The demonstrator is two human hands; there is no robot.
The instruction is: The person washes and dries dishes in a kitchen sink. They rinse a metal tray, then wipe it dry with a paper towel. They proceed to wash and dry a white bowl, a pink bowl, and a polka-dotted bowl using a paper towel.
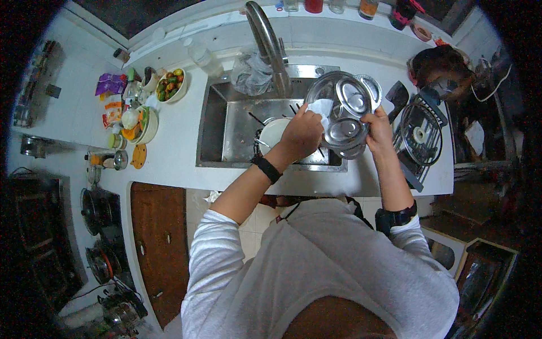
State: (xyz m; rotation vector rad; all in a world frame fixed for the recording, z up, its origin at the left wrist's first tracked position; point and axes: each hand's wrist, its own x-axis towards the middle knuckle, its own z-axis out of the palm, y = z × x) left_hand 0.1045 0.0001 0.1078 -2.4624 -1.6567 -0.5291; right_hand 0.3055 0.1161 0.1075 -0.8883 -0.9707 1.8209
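In my right hand (379,131) is the right edge of a shiny metal divided plate (332,87) with round compartments, tilted above the right side of the sink. More metal rims show behind it; I cannot tell whether they belong to a second plate. My left hand (302,133) presses a white cloth or tissue (321,108) against the plate's left part. Below my left hand, a white bowl or plate (273,131) lies in the stainless steel sink (216,142), partly hidden by the hand. Dark thin utensils (256,118) stick out around it.
A curved metal faucet (262,38) rises behind the sink, beside a crumpled clear plastic bag (252,74). Fruit fills a white bowl (185,91) on the left; vegetables fill another (153,127). To the right stand a dark dish rack (413,180) and a black spatula (398,95).
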